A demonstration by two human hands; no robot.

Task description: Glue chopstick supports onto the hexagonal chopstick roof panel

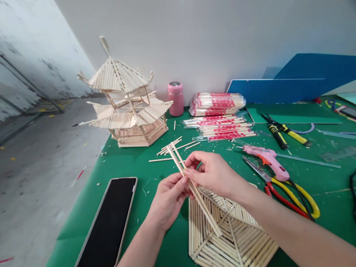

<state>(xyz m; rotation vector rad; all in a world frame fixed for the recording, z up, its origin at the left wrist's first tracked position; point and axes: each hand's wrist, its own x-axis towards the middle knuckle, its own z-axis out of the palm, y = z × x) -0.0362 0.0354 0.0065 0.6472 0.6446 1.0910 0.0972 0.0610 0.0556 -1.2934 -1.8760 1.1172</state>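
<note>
Between my two hands is a slim bundle of wooden chopsticks, slanting from upper left to lower right. My left hand pinches it from the left near its middle. The fingers of my right hand close on the same sticks from the other side, and one stick splays a little at the top. Below the hands lies a flat polygonal panel made of chopsticks set in rings with crossing spokes; my right forearm covers part of it. Beyond the hands, several loose sticks lie on the green table.
A chopstick pavilion model stands at the back left beside a pink flask. Wrapped chopstick packs lie behind. Rightward are a pink glue gun, scissors and yellow-black pliers. A phone rests left.
</note>
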